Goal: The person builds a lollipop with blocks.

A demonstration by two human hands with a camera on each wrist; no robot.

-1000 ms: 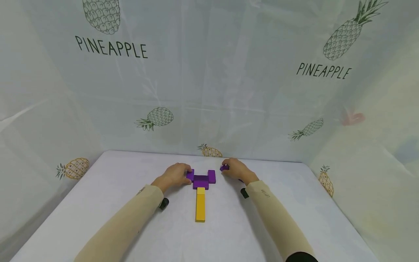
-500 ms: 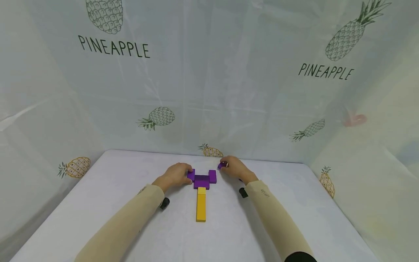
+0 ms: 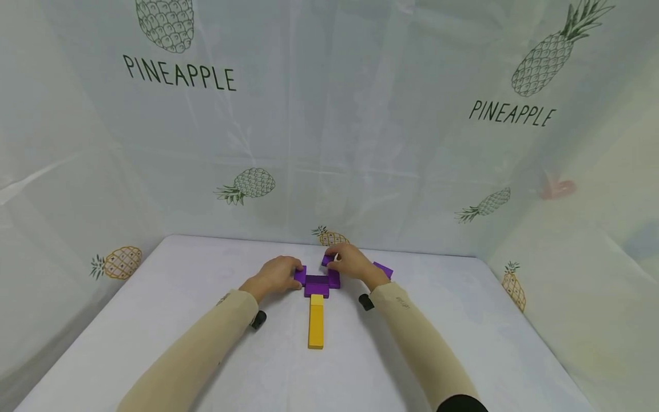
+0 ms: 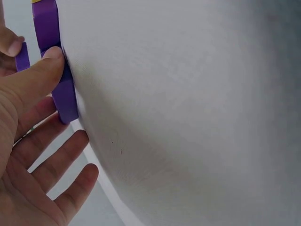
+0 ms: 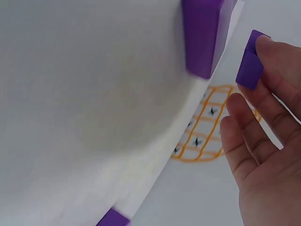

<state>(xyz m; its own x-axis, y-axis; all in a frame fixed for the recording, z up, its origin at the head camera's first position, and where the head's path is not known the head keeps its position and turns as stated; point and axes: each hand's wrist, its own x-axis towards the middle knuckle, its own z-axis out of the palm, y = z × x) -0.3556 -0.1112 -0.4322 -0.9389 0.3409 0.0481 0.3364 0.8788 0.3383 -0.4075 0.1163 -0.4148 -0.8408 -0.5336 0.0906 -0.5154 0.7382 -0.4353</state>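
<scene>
In the head view, my left hand (image 3: 277,274) grips a purple block (image 3: 301,276) at the left end of a flat block figure, thumb on its near side and fingertips at its far side. My right hand (image 3: 354,265) pinches a small purple block (image 3: 328,260) between thumb and index finger, up over the right end of the figure. The right wrist view shows that pinched block (image 5: 249,70) raised, with the other fingers spread loosely. Another purple block (image 3: 334,280) stands at the figure's right end, partly behind the right hand.
Between the two end blocks lies a wider purple piece (image 3: 316,290), with a long yellow strip (image 3: 316,326) running toward me below it. A loose purple block (image 3: 383,270) lies right of the right wrist. The white table (image 3: 247,366) ends at a pineapple-print curtain (image 3: 360,143).
My right hand has moved left with the small purple block, from beside the figure to above its right end. This uncovers the loose purple block. The left hand stays on its block.
</scene>
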